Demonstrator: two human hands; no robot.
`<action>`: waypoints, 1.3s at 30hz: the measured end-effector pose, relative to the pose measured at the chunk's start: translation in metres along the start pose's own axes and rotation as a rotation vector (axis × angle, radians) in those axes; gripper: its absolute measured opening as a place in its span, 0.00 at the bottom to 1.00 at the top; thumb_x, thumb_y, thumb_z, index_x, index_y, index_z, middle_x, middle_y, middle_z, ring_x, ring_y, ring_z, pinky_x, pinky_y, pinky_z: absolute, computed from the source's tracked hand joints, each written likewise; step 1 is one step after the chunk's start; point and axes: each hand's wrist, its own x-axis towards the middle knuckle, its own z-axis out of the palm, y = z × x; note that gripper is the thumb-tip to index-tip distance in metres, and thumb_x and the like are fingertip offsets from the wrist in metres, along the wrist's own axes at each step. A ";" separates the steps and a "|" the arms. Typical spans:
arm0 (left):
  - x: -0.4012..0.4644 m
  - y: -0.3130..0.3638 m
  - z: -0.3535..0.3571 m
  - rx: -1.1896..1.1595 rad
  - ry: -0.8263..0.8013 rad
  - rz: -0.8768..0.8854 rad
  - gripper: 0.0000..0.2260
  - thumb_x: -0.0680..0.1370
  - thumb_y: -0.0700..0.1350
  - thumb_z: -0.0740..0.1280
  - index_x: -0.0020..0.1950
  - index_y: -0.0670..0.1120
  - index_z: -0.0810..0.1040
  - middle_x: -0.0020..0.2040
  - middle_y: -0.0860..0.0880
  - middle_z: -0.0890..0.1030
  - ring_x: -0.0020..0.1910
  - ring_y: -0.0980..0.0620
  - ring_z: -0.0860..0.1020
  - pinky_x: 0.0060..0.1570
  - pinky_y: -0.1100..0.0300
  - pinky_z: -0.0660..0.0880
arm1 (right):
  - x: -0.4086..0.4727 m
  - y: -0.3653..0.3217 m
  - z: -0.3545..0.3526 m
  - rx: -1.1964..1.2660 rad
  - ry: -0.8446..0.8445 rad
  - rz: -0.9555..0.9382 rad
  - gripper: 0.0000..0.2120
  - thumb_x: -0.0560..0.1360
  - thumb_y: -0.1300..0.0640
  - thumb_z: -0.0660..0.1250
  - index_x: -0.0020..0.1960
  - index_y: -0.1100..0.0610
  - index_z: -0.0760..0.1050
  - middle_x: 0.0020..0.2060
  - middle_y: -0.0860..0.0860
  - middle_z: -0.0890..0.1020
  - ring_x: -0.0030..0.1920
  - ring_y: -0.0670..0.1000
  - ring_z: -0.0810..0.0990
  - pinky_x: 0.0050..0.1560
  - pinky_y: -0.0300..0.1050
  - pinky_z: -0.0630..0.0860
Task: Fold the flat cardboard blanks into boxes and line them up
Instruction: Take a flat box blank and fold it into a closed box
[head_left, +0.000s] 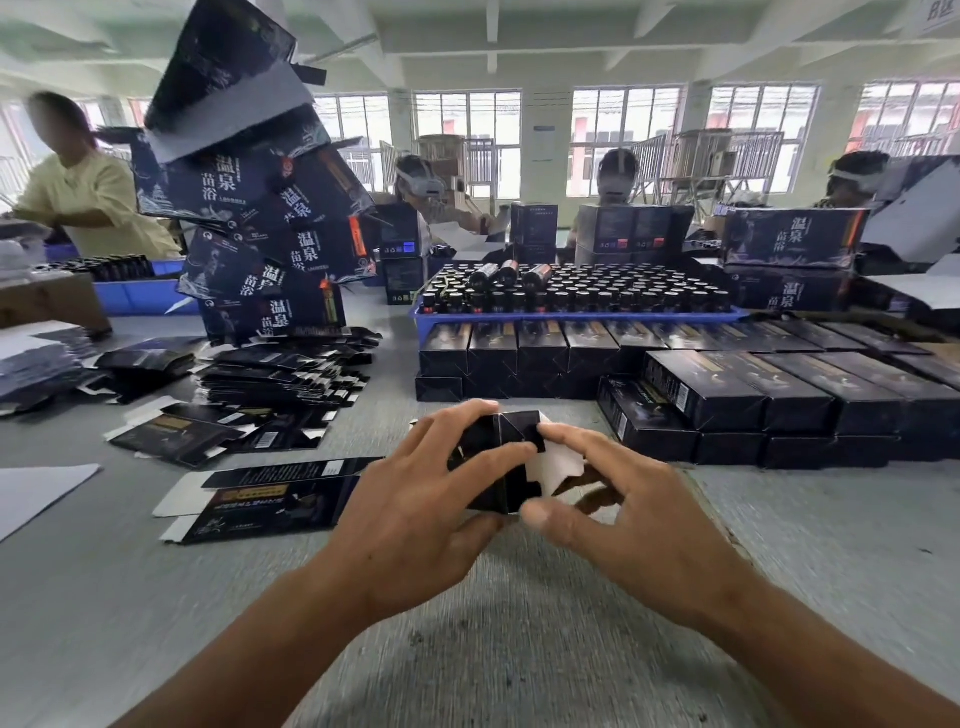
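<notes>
Nearest the viewer, both hands meet over the grey table (519, 649). The left hand (415, 525) grasps a small black box (506, 457) from its left side, fingers curled over the top and thumb beneath. The right hand (639, 525) grips the same box from the right, forefinger on the black top flap and thumb at the lower edge, beside a white flap (553, 462) that stands open (its unprinted inner face showing). The box is held just above the table, end toward the viewer. Left of the hands lie flat blanks (270, 499), with a larger heap (280, 374) behind. Right of the hands, folded boxes (779, 405) stand in stacked rows. Farther back, a blue tray (571, 315) holds dark bottles (571, 291), and a leaning tower of large printed cartons (260, 208) rises at left. Other workers (83, 176) sit beyond.
</notes>
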 end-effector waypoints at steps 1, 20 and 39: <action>-0.001 -0.001 0.000 -0.004 0.003 -0.004 0.23 0.74 0.54 0.66 0.70 0.55 0.73 0.73 0.47 0.70 0.64 0.46 0.76 0.42 0.50 0.83 | -0.001 -0.001 0.000 -0.008 -0.050 0.004 0.44 0.62 0.20 0.64 0.74 0.32 0.61 0.62 0.23 0.68 0.56 0.28 0.74 0.45 0.22 0.70; 0.002 0.001 0.001 0.052 -0.002 0.088 0.22 0.73 0.50 0.71 0.67 0.55 0.75 0.71 0.43 0.71 0.67 0.42 0.73 0.49 0.49 0.82 | -0.001 -0.005 0.005 -0.054 0.127 0.019 0.24 0.73 0.50 0.75 0.68 0.44 0.75 0.56 0.41 0.82 0.50 0.38 0.80 0.51 0.29 0.73; 0.000 0.009 0.004 -0.037 0.054 -0.012 0.34 0.74 0.57 0.66 0.78 0.51 0.62 0.73 0.53 0.69 0.69 0.52 0.70 0.60 0.59 0.74 | 0.004 0.004 0.005 0.271 0.137 0.113 0.11 0.77 0.49 0.70 0.59 0.40 0.79 0.48 0.35 0.84 0.47 0.40 0.84 0.44 0.39 0.80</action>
